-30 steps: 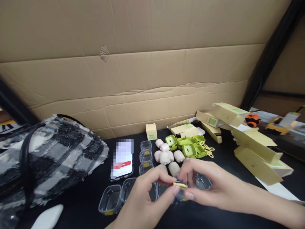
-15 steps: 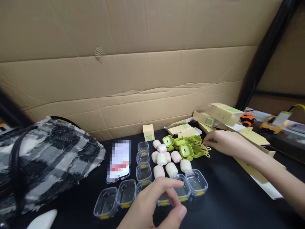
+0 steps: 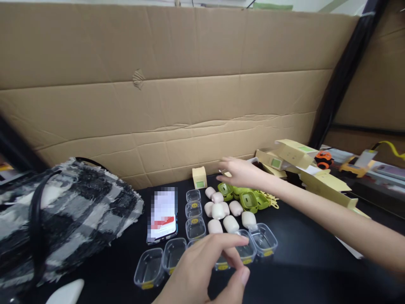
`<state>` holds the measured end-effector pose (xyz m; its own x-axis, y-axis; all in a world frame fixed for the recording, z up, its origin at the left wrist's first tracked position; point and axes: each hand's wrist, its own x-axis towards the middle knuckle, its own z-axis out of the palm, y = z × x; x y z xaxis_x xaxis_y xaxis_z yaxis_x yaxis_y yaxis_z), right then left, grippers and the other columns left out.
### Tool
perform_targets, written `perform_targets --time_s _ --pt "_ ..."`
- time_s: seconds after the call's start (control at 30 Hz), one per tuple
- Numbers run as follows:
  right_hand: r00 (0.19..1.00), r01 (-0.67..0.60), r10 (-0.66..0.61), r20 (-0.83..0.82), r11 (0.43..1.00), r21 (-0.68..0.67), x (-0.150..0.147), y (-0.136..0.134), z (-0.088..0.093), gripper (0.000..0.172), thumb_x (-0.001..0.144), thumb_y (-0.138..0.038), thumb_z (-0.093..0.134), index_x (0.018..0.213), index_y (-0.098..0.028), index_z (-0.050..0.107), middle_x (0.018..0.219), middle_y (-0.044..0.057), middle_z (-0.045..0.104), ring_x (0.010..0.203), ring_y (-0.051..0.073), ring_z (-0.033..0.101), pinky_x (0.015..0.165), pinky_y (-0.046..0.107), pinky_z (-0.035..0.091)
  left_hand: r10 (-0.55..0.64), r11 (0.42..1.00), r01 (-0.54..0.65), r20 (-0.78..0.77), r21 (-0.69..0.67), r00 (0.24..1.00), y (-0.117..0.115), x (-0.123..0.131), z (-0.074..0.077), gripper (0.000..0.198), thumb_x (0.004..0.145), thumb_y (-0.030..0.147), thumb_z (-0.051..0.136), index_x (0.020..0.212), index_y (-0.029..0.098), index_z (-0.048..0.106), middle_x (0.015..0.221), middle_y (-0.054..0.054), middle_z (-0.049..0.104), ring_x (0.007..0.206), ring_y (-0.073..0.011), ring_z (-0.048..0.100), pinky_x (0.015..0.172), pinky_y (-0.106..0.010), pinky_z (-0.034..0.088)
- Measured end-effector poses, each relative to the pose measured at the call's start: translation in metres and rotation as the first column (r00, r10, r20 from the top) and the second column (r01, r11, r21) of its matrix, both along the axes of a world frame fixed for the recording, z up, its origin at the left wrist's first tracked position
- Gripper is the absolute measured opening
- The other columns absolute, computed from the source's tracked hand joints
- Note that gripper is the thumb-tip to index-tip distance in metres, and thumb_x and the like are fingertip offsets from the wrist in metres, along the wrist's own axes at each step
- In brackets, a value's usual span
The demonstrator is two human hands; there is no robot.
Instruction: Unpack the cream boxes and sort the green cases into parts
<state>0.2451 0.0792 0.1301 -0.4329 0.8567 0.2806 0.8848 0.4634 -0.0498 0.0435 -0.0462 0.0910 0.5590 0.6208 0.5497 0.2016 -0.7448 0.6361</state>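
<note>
My left hand (image 3: 209,270) hovers at the bottom centre, thumb and fingers apart and holding nothing, partly hiding a row of clear plastic cups (image 3: 149,268). Farther back, my right hand (image 3: 239,172) reaches over a flattened yellow carton and the green cases (image 3: 249,200); its fingertips are blurred, and whether they hold anything is unclear. Several white and pale pink rounded cases (image 3: 230,224) lie between the cups and the green ones. Pale green loops (image 3: 272,201) lie at the right end of the green pile.
A phone (image 3: 163,215) and a checkered fringed bag (image 3: 91,207) lie on the left. One small yellow box (image 3: 199,177) stands at the cardboard wall (image 3: 190,101). Opened yellow cartons (image 3: 295,153) and an orange item (image 3: 324,159) are on the right.
My right hand has moved left from beside the pale loops to above the green cases. My left hand keeps its pose. The view has tilted up slightly.
</note>
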Motion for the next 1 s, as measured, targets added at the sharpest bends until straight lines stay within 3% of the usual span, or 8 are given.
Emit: perform_targets --time_s 0.2,0.33,0.4,0.47,0.63,0.77,0.87,1.0 --pt "0.998 -0.031 0.04 0.052 0.986 -0.161 -0.051 0.08 -0.006 0.031 0.092 -0.031 0.057 0.12 -0.017 0.055 0.121 0.009 0.058 0.1 0.022 0.061 0.083 0.043 0.052 -0.002 0.978 0.037 -0.169 0.207 0.986 0.003 0.002 0.008 0.027 0.078 0.004 0.054 0.103 0.014 0.059 0.078 -0.004 0.07 0.072 -0.015 0.066 0.072 -0.025 0.05" --pt "0.999 -0.02 0.026 0.028 0.982 -0.19 -0.057 0.09 -0.017 0.028 0.092 -0.031 0.056 0.117 -0.017 0.057 0.118 0.008 0.06 0.097 0.021 0.062 0.081 0.041 0.053 -0.053 0.998 0.049 -0.183 -0.028 0.982 0.003 0.004 0.009 0.021 0.081 0.008 0.053 0.101 0.012 0.06 0.076 -0.003 0.069 0.069 -0.0133 0.065 0.07 -0.024 0.051" --pt "0.999 -0.033 0.03 -0.02 0.99 -0.134 -0.054 0.081 -0.02 0.029 0.092 -0.031 0.056 0.118 -0.017 0.057 0.118 0.008 0.06 0.098 0.021 0.062 0.081 0.041 0.053 -0.072 0.989 0.047 -0.174 -0.142 0.982 0.004 0.003 0.007 0.02 0.084 0.011 0.052 0.103 0.015 0.058 0.078 -0.001 0.067 0.07 -0.012 0.064 0.071 -0.022 0.051" --pt "0.995 -0.049 0.045 -0.093 0.998 -0.037 -0.046 0.064 -0.02 0.03 0.092 -0.031 0.056 0.119 -0.017 0.056 0.12 0.008 0.059 0.099 0.022 0.061 0.083 0.043 0.052 -0.057 0.989 0.035 -0.151 -0.146 0.987 0.006 0.0 0.006 0.017 0.087 0.013 0.051 0.103 0.018 0.057 0.082 -0.001 0.065 0.077 -0.0122 0.063 0.076 -0.023 0.05" --pt "0.937 -0.145 0.195 -0.291 0.972 0.186 -0.015 0.0 -0.014 0.044 0.083 -0.033 0.067 0.121 -0.017 0.051 0.12 0.01 0.058 0.109 0.025 0.056 0.089 0.044 0.048 0.1 0.981 -0.074 -0.138 0.181 0.985 0.021 -0.008 0.01 0.017 0.089 0.012 0.05 0.1 0.021 0.058 0.104 -0.005 0.056 0.101 -0.0172 0.056 0.089 -0.031 0.047" --pt "0.869 -0.261 0.331 -0.368 0.938 0.227 0.009 -0.055 -0.014 0.048 0.075 -0.024 0.073 0.117 -0.022 0.049 0.113 0.006 0.061 0.104 0.02 0.058 0.083 0.032 0.052 0.318 0.842 -0.179 -0.199 0.51 0.927 0.033 -0.009 0.005 0.043 0.089 0.016 0.054 0.13 0.016 0.041 0.138 -0.016 0.037 0.132 -0.0266 0.033 0.107 -0.043 0.034" --pt "0.8 -0.342 0.421 -0.427 0.905 0.252 0.014 -0.083 -0.023 0.051 0.074 -0.029 0.076 0.116 -0.021 0.049 0.108 0.006 0.063 0.098 0.02 0.061 0.078 0.03 0.053 0.273 0.817 -0.096 -0.235 0.568 0.933 0.038 -0.008 -0.002 0.055 0.09 0.013 0.053 0.139 0.011 0.028 0.139 -0.018 0.037 0.133 -0.0255 0.032 0.108 -0.041 0.035" --pt "0.783 -0.349 0.46 -0.419 0.882 0.317 0.013 -0.097 -0.041 0.049 0.079 -0.035 0.071 0.119 -0.02 0.048 0.111 0.009 0.065 0.102 0.022 0.061 0.085 0.034 0.052 0.21 0.836 -0.023 -0.281 0.548 0.937 0.037 -0.008 -0.004 0.055 0.086 0.004 0.05 0.137 0.013 0.031 0.125 -0.014 0.049 0.117 -0.0235 0.045 0.097 -0.037 0.044"
